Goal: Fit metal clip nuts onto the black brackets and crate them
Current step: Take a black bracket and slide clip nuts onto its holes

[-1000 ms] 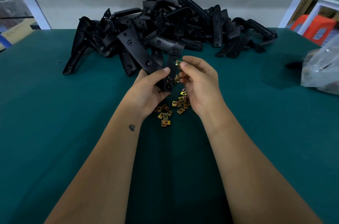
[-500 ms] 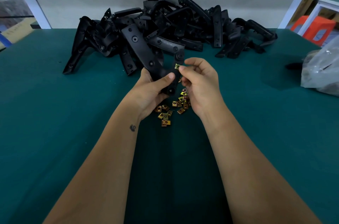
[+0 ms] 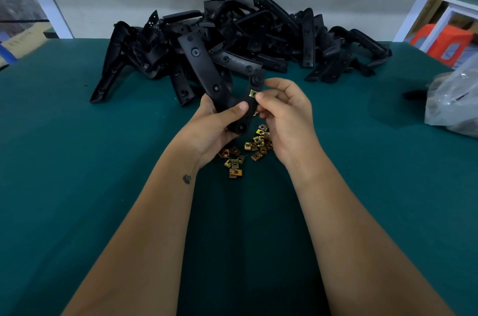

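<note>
1. Black brackets heaped in a big loose pile at the far edge, against the grey wall, spreading from the left-centre almost to the right corner.
2. Green table under everything, bare across the near half apart from two forearms reaching in.
3. Clear plastic bag crumpled at the right edge, contents too dark to make out.
4. Orange stool beyond the table's far right corner, partly behind a white frame.
5. Held bracket, V-shaped, raised above the table just in front of the pile, long arm slanting up to the left, short arm rising to the right.
6. Left hand closed around the bend of the held bracket, thumb pressed across its front.
7. Right hand just beside, fingertips pinched on a clip nut at the short arm's edge, touching the plastic.
8. Loose clip nuts, brass-coloured, scattered on the table directly beneath both hands, some overlapping.
9. Small dark mark on the left forearm near the wrist.
</note>
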{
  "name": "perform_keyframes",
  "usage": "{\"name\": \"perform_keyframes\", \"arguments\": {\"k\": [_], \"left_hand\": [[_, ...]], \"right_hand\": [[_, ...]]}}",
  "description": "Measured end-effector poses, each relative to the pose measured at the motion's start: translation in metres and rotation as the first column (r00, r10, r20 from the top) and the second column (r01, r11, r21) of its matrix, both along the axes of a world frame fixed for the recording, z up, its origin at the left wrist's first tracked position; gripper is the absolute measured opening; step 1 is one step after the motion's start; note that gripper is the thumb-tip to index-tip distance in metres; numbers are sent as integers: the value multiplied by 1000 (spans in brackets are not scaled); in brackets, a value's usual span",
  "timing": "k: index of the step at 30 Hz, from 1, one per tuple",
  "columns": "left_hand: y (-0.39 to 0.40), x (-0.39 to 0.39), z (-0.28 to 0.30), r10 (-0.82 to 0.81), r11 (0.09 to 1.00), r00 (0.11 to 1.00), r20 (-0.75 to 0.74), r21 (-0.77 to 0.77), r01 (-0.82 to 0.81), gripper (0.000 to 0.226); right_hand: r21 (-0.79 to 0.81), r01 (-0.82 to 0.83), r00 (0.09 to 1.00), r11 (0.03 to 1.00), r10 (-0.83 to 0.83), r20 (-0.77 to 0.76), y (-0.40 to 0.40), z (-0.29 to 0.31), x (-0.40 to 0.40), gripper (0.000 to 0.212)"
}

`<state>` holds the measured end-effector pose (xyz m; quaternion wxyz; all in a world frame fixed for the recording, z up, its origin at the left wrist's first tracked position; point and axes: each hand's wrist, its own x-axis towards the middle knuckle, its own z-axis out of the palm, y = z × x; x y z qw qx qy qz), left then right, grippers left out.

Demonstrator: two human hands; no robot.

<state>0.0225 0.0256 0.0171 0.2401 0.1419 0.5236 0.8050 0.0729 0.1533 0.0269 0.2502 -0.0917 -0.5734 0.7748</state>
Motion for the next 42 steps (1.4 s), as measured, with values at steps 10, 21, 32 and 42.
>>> {"name": "perform_keyframes", "arguments": {"k": [10, 21, 32, 42], "left_hand": [[-7, -9, 6, 210, 904, 947, 242, 322, -283, 30], [-17, -15, 4, 286, 835, 893, 349, 367, -411, 27], [-14, -13, 6, 273, 847, 901, 337, 359, -391, 27], [-9, -12, 4, 174, 917, 940, 292, 300, -263, 29]], "right_hand": [[521, 118, 974, 845, -201, 107, -5, -9, -4, 23], [956, -188, 907, 227, -332, 257, -10, -15, -2, 15], [830, -106, 961, 548, -157, 227, -12, -16, -3, 14], [534, -1, 992, 846, -68, 110, -12, -7, -4, 26]]}}
